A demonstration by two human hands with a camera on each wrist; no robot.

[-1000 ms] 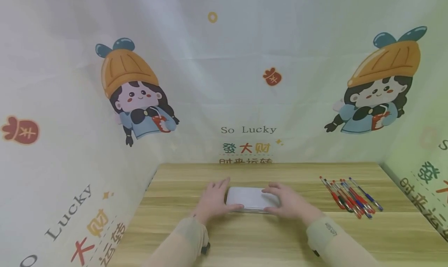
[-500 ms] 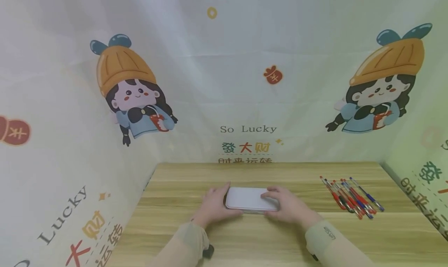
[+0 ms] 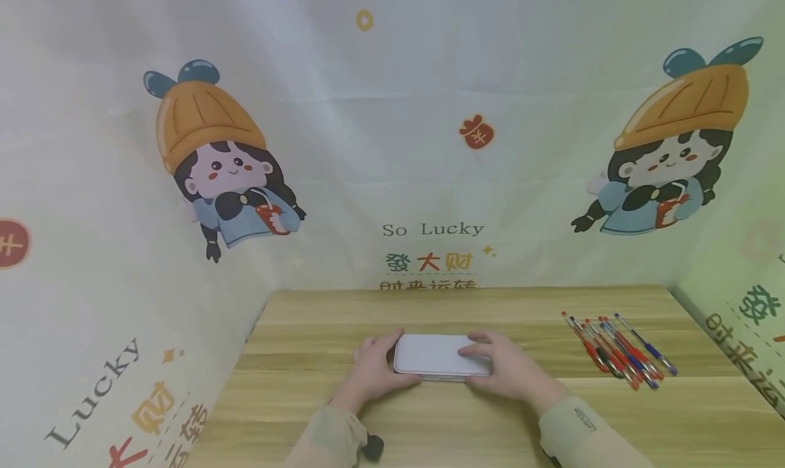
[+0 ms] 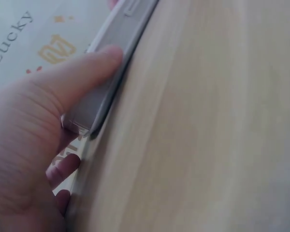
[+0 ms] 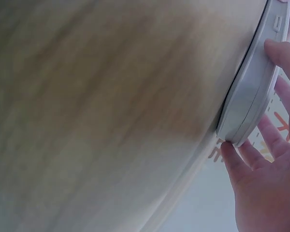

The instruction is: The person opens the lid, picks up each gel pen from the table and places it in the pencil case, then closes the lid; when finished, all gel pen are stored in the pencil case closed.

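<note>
A white pencil case (image 3: 432, 354), flat with rounded corners, lies lengthwise across the wooden table. My left hand (image 3: 375, 372) grips its left end, thumb along the front side and index finger at the back corner. In the left wrist view that thumb presses the case's side wall (image 4: 99, 92), and the lower fingers are curled past the end. On the right end, my right hand (image 3: 512, 366) holds the case with the thumb at the front and a finger bent over the lid. A small rectangular latch (image 5: 278, 23) shows on the front side in the right wrist view.
Several gel pens (image 3: 619, 352) with red, blue and black parts lie in a loose bundle to the right of the case. Behind and beside the table (image 3: 306, 332) hangs a printed cloth (image 3: 380, 154) with cartoon figures.
My left fingers have drawn in from a more spread pose and closed around the case's left end. The right hand keeps its hold, and the case stays at nearly the same spot.
</note>
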